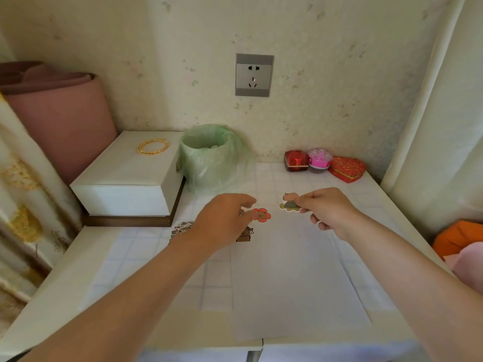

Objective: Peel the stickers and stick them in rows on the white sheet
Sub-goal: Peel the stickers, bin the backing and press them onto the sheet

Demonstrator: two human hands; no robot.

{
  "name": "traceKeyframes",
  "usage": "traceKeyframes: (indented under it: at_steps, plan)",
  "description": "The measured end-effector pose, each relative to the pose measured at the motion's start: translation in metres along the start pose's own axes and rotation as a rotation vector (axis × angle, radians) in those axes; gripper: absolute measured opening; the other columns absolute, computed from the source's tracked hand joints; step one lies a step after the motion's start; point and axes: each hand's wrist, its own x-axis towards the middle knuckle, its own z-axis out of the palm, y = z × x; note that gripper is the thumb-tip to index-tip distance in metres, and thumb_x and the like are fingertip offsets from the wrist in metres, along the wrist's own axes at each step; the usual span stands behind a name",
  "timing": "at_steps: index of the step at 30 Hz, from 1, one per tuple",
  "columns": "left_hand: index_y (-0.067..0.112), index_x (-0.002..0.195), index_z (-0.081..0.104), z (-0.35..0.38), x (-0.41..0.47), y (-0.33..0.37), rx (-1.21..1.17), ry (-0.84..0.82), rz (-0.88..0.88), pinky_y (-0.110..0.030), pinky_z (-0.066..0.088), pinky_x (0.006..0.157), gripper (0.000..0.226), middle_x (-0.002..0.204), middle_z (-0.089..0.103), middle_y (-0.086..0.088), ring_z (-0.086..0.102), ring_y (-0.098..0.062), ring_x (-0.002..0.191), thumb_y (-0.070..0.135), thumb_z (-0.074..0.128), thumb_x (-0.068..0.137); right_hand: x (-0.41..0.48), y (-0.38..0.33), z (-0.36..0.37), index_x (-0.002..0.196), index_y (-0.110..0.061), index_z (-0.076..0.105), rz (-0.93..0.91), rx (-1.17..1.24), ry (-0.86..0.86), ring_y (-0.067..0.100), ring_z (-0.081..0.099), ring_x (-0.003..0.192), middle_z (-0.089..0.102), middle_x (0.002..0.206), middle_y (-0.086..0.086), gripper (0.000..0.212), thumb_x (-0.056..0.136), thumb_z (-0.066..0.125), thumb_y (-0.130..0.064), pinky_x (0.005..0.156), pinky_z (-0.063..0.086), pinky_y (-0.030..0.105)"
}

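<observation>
Bin behind sheet (box beside)

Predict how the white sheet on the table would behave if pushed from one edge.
The white sheet looks thin and lies flat: probably light and floppy. The table looks smooth, so it would likely slide, perhaps pivoting under the left hand.

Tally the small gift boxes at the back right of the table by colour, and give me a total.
Red: 2, the faceted box and the heart-shaped box
Pink: 1, the round box between them
Total: 3
</observation>
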Motion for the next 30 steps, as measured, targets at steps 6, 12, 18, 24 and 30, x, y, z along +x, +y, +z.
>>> traceKeyframes:
  at_steps: [6,12,18,24,30]
  plan:
    - [0.043,0.148,0.035,0.024,0.001,-0.015,0.281,-0.261,0.195,-0.04,0.025,0.117,0.066,0.161,0.023,0.01,0.013,-0.014,0.15,0.054,0.062,0.089,0.012,0.015,0.006,0.083,-0.009,0.076,0.01,-0.091,-0.072,0.02,0.045,0.056,0.067,0.08,0.008,0.025,0.084,0.077,-0.034,0.046,0.03,0.025]
    - [0.044,0.147,0.037,0.028,0.007,-0.019,0.268,-0.231,0.212,-0.039,0.025,0.116,0.074,0.153,0.034,0.014,0.023,-0.013,0.141,0.056,0.069,0.081,0.029,0.018,0.019,0.077,-0.006,0.076,-0.009,-0.14,-0.087,0.025,0.045,0.058,0.066,0.076,0.019,0.035,0.077,0.082,-0.041,0.046,0.032,0.026]
    - [0.042,0.146,0.039,0.029,0.009,-0.017,0.257,-0.21,0.217,-0.027,0.027,0.11,0.069,0.145,0.041,0.017,0.031,-0.01,0.13,0.049,0.067,0.084,0.043,0.023,0.026,0.084,0.007,0.073,-0.002,-0.151,-0.097,0.026,0.039,0.054,0.055,0.067,0.014,0.054,0.073,0.085,-0.044,0.043,0.03,0.025]
    - [0.04,0.147,0.039,0.029,0.009,-0.015,0.287,-0.213,0.217,-0.028,0.03,0.109,0.067,0.146,0.04,0.017,0.032,-0.011,0.131,0.048,0.065,0.086,0.044,0.021,0.03,0.08,0.004,0.075,-0.054,-0.253,-0.09,0.025,0.039,0.051,0.05,0.061,0.013,0.051,0.076,0.083,-0.046,0.048,0.032,0.029]
    - [0.039,0.146,0.04,0.032,0.01,-0.014,0.313,-0.201,0.211,-0.029,0.031,0.109,0.065,0.147,0.04,0.017,0.033,-0.011,0.132,0.049,0.063,0.086,0.037,0.015,0.029,0.061,-0.014,0.074,-0.088,-0.329,-0.07,0.022,0.037,0.044,0.049,0.052,0.006,0.033,0.083,0.079,-0.038,0.045,0.032,0.024]
